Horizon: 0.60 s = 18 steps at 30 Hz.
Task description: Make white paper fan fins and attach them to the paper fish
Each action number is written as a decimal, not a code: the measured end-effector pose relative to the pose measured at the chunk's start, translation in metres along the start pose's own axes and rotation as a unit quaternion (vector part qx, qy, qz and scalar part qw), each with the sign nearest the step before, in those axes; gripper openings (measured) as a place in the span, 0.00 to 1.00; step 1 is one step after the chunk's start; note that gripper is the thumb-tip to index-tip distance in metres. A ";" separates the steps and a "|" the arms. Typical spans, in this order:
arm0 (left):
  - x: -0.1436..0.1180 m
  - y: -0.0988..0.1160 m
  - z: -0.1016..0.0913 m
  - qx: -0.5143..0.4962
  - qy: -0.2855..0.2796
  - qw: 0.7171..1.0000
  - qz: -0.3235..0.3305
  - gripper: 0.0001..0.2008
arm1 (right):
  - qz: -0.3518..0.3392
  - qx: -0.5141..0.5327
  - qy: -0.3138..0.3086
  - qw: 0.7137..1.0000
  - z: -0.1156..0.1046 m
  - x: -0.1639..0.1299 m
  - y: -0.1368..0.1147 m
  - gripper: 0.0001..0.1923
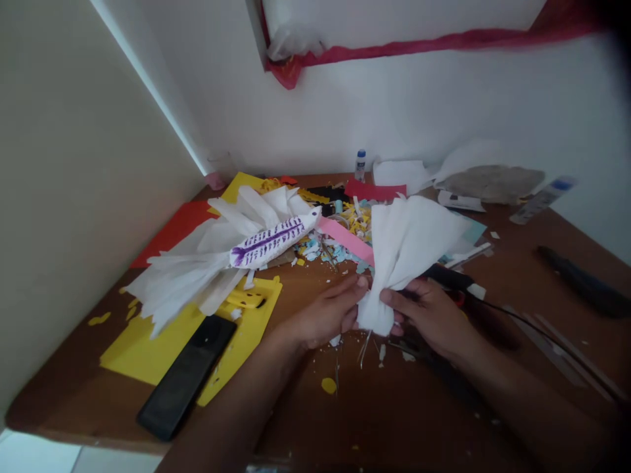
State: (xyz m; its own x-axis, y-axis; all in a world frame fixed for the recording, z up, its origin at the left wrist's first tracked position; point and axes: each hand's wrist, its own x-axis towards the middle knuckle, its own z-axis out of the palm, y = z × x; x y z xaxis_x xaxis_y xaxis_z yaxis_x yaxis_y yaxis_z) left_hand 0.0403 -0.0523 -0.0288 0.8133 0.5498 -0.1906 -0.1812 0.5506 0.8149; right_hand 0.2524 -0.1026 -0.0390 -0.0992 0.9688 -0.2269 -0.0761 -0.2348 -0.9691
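Both hands grip a white tissue paper gathered at its lower end and fanned out above. My left hand pinches its left edge near the gathered end. My right hand closes on it from the right, thumb across the front. Thin wire ends stick out beneath the gathered part; I cannot tell how they join it. To the left lies a white paper bird with purple markings, a dark eye and pleated tissue wings and tail. A pink paper strip reaches from near its head toward the tissue.
A black phone lies partly on yellow paper. Paper scraps cover the table's middle. A glue stick stands at the back; a clear tube with a blue cap is at right. A dark tool lies far right.
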 end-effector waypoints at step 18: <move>-0.010 -0.012 0.010 0.111 0.116 0.986 0.032 0.27 | -0.008 -0.026 -0.071 0.997 0.002 -0.003 -0.011 0.20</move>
State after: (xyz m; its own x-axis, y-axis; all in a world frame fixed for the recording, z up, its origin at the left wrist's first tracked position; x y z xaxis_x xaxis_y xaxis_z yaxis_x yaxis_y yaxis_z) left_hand 0.0403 -0.0707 -0.0312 0.6508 0.7220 -0.2351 -0.0809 0.3738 0.9240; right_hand 0.2516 -0.1026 -0.0272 -0.2388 0.9507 -0.1981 -0.0270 -0.2104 -0.9772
